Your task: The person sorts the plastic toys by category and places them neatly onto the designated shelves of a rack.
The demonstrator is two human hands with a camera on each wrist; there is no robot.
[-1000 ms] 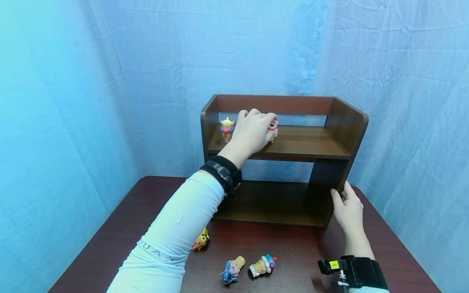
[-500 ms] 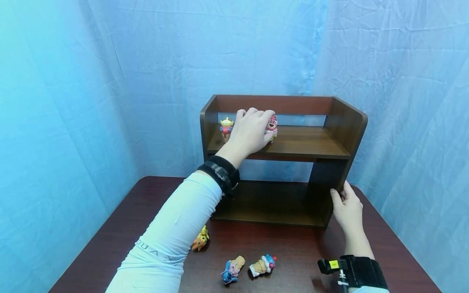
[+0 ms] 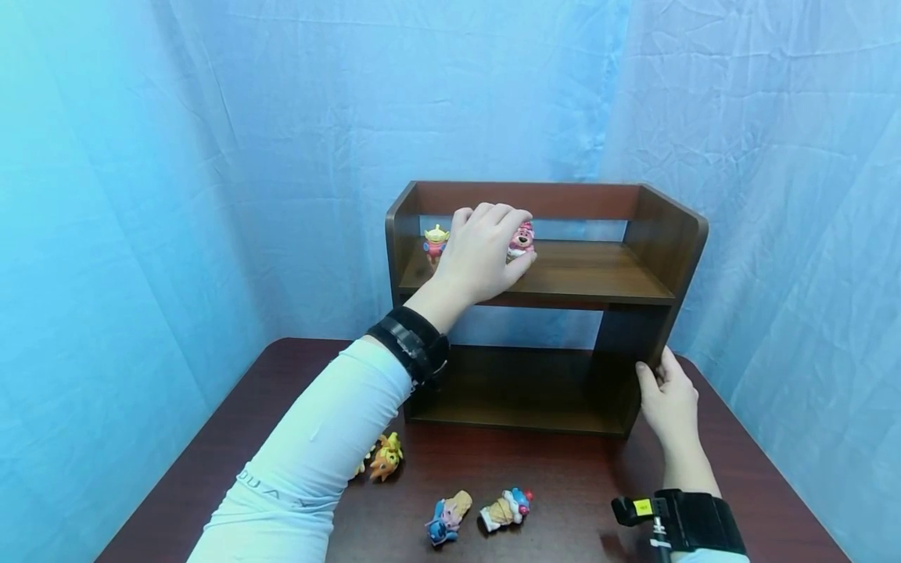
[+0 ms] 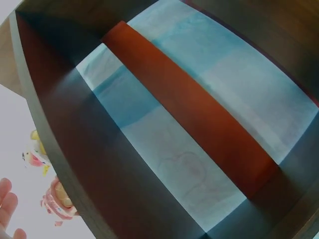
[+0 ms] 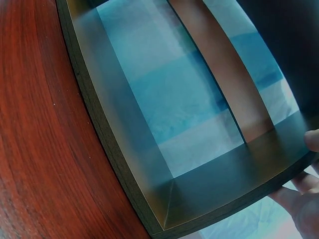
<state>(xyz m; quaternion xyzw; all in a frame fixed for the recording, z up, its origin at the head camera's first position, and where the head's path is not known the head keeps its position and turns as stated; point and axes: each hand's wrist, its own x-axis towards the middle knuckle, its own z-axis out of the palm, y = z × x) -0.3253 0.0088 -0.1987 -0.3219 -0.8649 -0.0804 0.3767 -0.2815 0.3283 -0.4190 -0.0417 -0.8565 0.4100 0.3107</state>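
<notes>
My left hand (image 3: 479, 254) is at the upper shelf with its fingers loosely spread, beside a pink bear figurine (image 3: 522, 237). The thumb crosses in front of the bear's lower part in the head view. In the left wrist view, fingertips (image 4: 7, 204) show apart from the pink figurine (image 4: 59, 199); a pale figurine with yellow and pink parts (image 4: 37, 152) stands near it. A green-headed alien figurine (image 3: 436, 244) stands at the shelf's left. My right hand (image 3: 669, 399) grips the right side panel of the dark wooden shelf (image 3: 542, 293), thumb inside and fingers outside.
On the dark table (image 3: 563, 485) lie a blue-and-pink figurine (image 3: 447, 518), an ice-cream-cone figurine with a blue top (image 3: 505, 510) and an orange-yellow figurine (image 3: 386, 457). Another one shows partly past my left sleeve. Blue cloth (image 3: 281, 156) hangs behind and at both sides.
My left fingers have loosened from the pink bear. The left forearm has shifted left, uncovering part of another figurine on the table. My right hand stays on the side panel.
</notes>
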